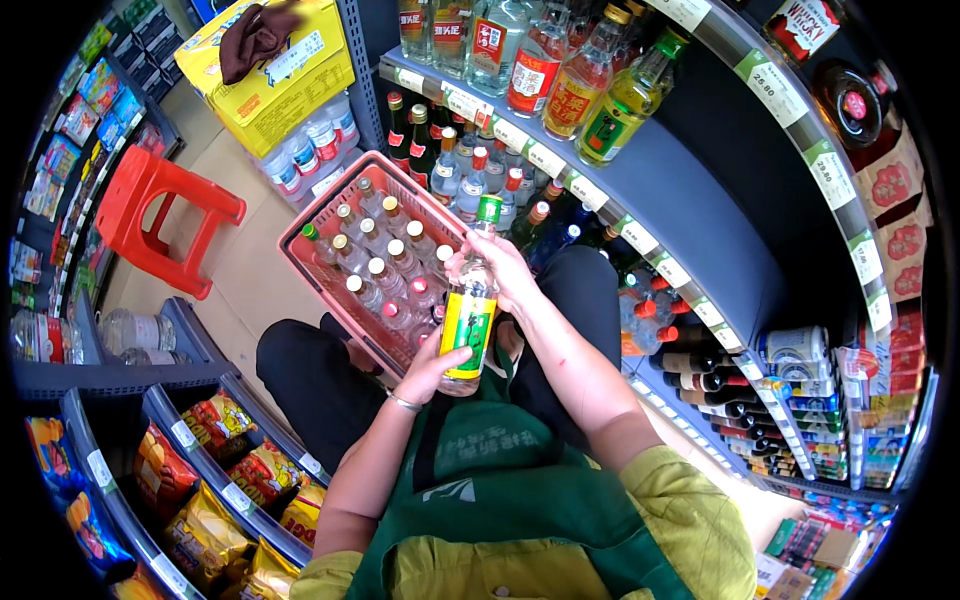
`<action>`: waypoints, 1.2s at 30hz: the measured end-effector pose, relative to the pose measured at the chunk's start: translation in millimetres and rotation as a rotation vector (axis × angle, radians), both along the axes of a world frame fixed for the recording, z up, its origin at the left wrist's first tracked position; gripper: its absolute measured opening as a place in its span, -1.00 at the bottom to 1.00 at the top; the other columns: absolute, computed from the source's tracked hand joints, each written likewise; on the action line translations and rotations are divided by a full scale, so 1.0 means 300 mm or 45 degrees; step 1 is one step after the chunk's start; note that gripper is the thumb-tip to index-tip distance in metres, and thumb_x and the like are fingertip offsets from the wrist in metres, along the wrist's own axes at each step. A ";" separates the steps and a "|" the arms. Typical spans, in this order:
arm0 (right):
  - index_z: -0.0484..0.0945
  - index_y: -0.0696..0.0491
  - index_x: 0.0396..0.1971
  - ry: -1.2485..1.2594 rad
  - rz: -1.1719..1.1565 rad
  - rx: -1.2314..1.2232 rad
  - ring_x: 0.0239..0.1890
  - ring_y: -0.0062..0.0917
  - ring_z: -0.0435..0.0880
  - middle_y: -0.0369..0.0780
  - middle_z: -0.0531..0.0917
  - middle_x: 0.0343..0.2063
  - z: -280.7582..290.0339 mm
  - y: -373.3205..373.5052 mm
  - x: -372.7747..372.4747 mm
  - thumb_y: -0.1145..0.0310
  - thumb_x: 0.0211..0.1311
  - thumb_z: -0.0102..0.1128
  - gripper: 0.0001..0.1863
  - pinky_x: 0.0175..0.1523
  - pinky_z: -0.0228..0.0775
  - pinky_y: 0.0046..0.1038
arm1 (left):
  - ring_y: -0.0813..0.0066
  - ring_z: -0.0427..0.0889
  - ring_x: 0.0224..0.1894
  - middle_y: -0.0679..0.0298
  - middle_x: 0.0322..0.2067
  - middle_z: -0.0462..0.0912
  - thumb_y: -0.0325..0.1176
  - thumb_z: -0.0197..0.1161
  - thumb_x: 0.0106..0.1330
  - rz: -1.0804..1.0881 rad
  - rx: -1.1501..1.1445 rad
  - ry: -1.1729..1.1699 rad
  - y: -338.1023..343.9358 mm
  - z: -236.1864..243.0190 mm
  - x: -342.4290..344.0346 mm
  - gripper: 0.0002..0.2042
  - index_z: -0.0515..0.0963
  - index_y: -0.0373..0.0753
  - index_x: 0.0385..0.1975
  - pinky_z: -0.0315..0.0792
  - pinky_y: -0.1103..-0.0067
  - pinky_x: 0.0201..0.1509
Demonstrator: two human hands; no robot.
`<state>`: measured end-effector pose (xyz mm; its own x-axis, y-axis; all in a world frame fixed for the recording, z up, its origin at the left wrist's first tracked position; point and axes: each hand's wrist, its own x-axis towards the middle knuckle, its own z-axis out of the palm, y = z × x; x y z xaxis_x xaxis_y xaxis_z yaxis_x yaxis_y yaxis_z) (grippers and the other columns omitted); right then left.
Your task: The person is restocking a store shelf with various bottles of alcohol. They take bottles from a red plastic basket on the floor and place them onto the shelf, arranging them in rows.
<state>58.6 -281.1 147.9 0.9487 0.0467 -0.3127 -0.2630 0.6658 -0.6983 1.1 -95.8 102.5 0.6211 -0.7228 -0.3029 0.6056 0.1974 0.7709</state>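
Note:
Both hands hold one clear glass bottle (468,318) with a green cap and a yellow-and-green label, tilted over my lap. My left hand (430,370) wraps round its lower part, thumb across the label. Around the neck and shoulder closes my right hand (495,268). Just beyond the hands, between my knees and the shelf, a pink-red plastic basket (318,280) holds several clear bottles (385,268) standing upright, most with white or gold caps, a few with red or green ones.
Liquor bottles (540,65) line the dark shelf (650,165) at the upper right, with more below it. A red plastic stool (165,215) stands left of the basket. Behind are a yellow carton (265,75) with a brown cloth and packed water bottles (305,155). Snack bags (205,525) fill the lower-left racks.

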 end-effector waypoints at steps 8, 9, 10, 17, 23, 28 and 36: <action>0.35 0.12 -0.23 0.088 -0.007 -0.117 -0.56 -0.45 0.62 -0.11 0.60 -0.50 0.026 0.013 0.002 0.22 0.28 0.05 -0.73 -0.44 0.54 -0.50 | 0.42 0.56 -0.13 0.18 -0.11 0.51 -0.11 0.10 0.29 0.120 0.082 -0.080 -0.022 -0.002 -0.016 -0.49 0.25 -0.32 0.12 0.47 0.48 -0.05; 0.36 0.11 -0.27 0.079 0.001 -0.107 -0.56 -0.43 0.63 -0.10 0.60 -0.50 0.026 0.007 0.003 0.18 0.28 0.05 -0.72 -0.44 0.54 -0.49 | 0.54 0.45 0.02 0.27 0.00 0.45 -0.28 0.08 0.32 0.096 0.056 0.018 -0.022 0.015 -0.010 -0.53 0.21 -0.32 0.18 0.34 0.56 0.10; 0.37 0.10 -0.33 0.073 -0.001 -0.125 -0.55 -0.42 0.63 -0.08 0.60 -0.50 0.023 0.011 0.010 0.12 0.29 0.02 -0.69 -0.45 0.54 -0.47 | 0.54 0.44 0.03 0.26 0.01 0.43 -0.22 0.04 0.35 0.085 0.081 -0.049 -0.020 0.009 -0.007 -0.53 0.19 -0.32 0.18 0.33 0.56 0.10; 0.36 0.07 -0.42 0.056 -0.054 -0.207 -0.56 -0.46 0.63 -0.10 0.61 -0.52 0.019 -0.003 0.004 0.03 0.31 -0.06 -0.63 -0.46 0.51 -0.50 | 0.60 0.49 -0.05 0.29 -0.07 0.51 0.02 -0.28 0.44 0.157 0.174 -0.010 -0.046 -0.004 -0.008 -0.48 0.33 -0.31 0.10 0.36 0.63 0.04; 0.36 0.06 -0.42 0.022 -0.043 -0.223 -0.54 -0.48 0.62 -0.10 0.61 -0.50 0.020 -0.014 -0.001 0.02 0.31 -0.05 -0.64 -0.41 0.52 -0.52 | 0.57 0.56 -0.17 0.25 -0.16 0.56 0.13 -0.38 0.40 0.247 0.233 0.073 -0.069 -0.003 -0.002 -0.37 0.39 -0.33 0.04 0.43 0.63 -0.08; 0.37 0.10 -0.35 0.040 -0.055 -0.245 -0.51 -0.46 0.63 -0.04 0.62 -0.46 0.019 -0.025 -0.007 0.04 0.31 -0.07 -0.63 -0.37 0.51 -0.51 | 0.56 0.54 -0.11 0.24 -0.10 0.53 0.15 -0.41 0.39 0.158 0.253 0.093 -0.065 -0.016 0.012 -0.37 0.32 -0.30 0.09 0.42 0.61 -0.04; 0.34 0.08 -0.24 -0.085 -0.197 -0.379 -0.54 -0.60 0.59 -0.12 0.62 -0.46 0.060 -0.053 -0.051 0.29 0.30 0.03 -0.81 -0.47 0.40 -0.67 | 0.38 0.63 -0.30 0.16 -0.27 0.60 0.23 -0.53 0.34 -0.012 0.191 0.260 -0.099 0.058 0.021 -0.31 0.35 -0.21 0.06 0.55 0.48 -0.23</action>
